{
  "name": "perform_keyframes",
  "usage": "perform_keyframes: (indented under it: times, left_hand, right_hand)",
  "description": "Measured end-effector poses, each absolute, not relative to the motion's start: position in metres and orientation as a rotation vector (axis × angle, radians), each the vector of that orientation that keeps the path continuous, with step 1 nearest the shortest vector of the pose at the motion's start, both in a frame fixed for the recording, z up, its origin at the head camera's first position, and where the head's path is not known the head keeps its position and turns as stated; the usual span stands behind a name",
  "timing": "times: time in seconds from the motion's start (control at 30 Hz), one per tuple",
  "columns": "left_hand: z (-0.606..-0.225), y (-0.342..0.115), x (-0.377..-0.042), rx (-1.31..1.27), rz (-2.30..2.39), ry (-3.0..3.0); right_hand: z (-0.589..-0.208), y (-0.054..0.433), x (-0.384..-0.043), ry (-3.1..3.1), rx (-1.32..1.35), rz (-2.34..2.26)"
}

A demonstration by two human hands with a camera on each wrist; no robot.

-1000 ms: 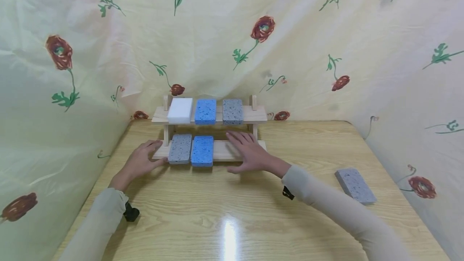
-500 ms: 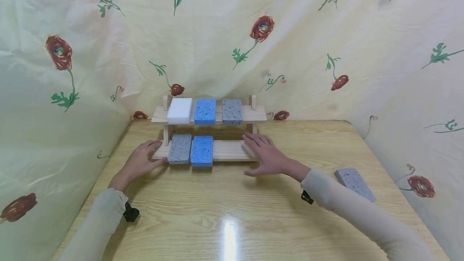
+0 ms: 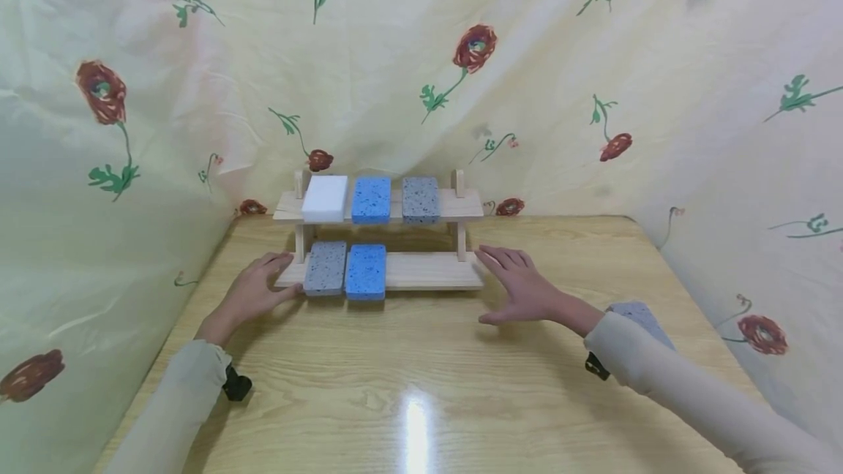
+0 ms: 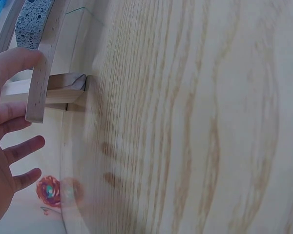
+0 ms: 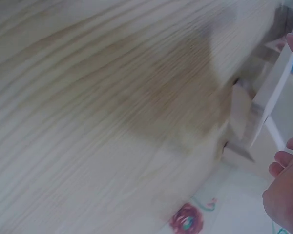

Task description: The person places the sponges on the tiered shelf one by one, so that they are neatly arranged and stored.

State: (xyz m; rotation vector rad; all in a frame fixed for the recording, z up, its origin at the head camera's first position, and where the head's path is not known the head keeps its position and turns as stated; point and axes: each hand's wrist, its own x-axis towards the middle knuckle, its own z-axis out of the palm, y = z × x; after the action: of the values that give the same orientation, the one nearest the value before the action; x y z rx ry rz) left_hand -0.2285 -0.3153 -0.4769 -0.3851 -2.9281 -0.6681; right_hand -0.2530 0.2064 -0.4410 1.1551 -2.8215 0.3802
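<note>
A two-tier wooden rack [image 3: 435, 271] stands at the back of the table. My left hand [image 3: 249, 291] grips the left end of its lower board. In the left wrist view the thumb [image 4: 20, 61] lies on one side of that board and the index finger on the other. My right hand [image 3: 527, 290], fingers spread and holding nothing, is just off the board's right end. On the lower board lie a grey sponge [image 3: 326, 268] and a blue sponge [image 3: 366, 271]. A white sponge [image 3: 326, 197], another blue sponge [image 3: 372, 200] and another grey sponge [image 3: 420, 199] lie on the upper board.
A loose grey sponge [image 3: 644, 320] lies on the wooden table [image 3: 342, 379] at the right, partly covered by the right sleeve [image 3: 665, 379]. Floral cloth [image 3: 395, 93] hangs behind and along both sides of the table.
My right hand has moved rightward from over the lower board to beyond its right end, and its sleeve now covers part of the loose grey sponge. My left hand keeps its place.
</note>
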Motion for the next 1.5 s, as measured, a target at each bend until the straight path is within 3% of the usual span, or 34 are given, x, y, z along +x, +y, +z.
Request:
perform_keyframes:
  times: [0.67,1.5]
  left_hand:
    - [-0.474,-0.316,-0.229,-0.407,-0.651,-2.914]
    - [-0.478,-0.316,-0.229,-0.420,-0.670,-2.904]
  right_hand:
    - [-0.442,0.291,-0.236,-2.906,1.027,0.303]
    - [-0.442,0.354,-0.220,-2.953,0.954,0.248]
